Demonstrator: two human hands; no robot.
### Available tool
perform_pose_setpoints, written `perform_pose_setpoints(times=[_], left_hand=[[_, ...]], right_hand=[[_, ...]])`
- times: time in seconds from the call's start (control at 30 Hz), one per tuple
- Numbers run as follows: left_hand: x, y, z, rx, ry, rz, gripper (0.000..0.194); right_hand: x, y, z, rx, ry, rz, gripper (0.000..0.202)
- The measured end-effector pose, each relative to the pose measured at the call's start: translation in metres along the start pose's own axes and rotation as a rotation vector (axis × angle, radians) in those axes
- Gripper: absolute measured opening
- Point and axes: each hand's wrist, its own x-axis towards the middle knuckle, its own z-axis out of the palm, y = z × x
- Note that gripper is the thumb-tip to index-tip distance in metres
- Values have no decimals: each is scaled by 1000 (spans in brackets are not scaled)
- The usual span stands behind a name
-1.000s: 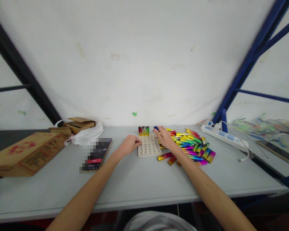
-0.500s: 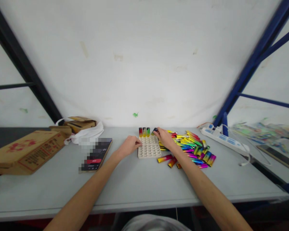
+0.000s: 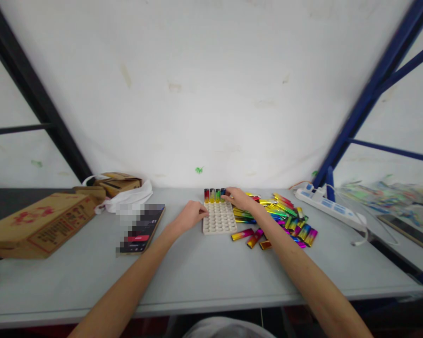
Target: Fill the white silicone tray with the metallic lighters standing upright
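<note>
A white tray with rows of round holes (image 3: pixel 219 219) lies on the grey table (image 3: pixel 197 267). Three shiny rainbow-coloured lighters (image 3: pixel 212 195) stand upright in its far row. My right hand (image 3: pixel 240 198) holds a fourth, blue-topped lighter (image 3: pixel 223 193) upright beside those three at the tray's far edge. My left hand (image 3: pixel 189 215) rests against the tray's left side, fingers curled on its edge. A heap of the same lighters (image 3: pixel 278 216) lies to the right of the tray.
A phone (image 3: pixel 140 228) lies left of the tray. Cardboard boxes (image 3: pixel 38 224) and a white plastic bag (image 3: pixel 129 195) sit at the far left. A white power strip (image 3: pixel 329 206) with its cable lies at the right, near blue shelf posts (image 3: pixel 359 103).
My right hand has carried the blue-topped lighter left from the heap to the tray's far row and set it upright beside the three standing ones. The left hand stayed on the tray.
</note>
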Motion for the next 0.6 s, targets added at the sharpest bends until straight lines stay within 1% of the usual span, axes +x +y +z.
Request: perform_pose_setpoints(times=[0.07,0.13,0.27,0.33,0.47,0.6], left_hand=[[1,-2,1,-13,8,4,28],[1,-3,2,-24,14,9,29],[1,-1,1,-16,8,16,25],[0,1,1,-9,4,14,24],[0,2,0,-5,4,-2,24],[0,0,0,-13,0,12,25]], right_hand=[[-5,1,-8,53,45,-40,24],[-15,3,-21,102,96,-54,26],[-47,2,-50,91,179,1,29],[-65,1,-61,85,218,27,32],[-92,3,-67,100,300,77,30],[-102,15,-66,106,358,111,26]])
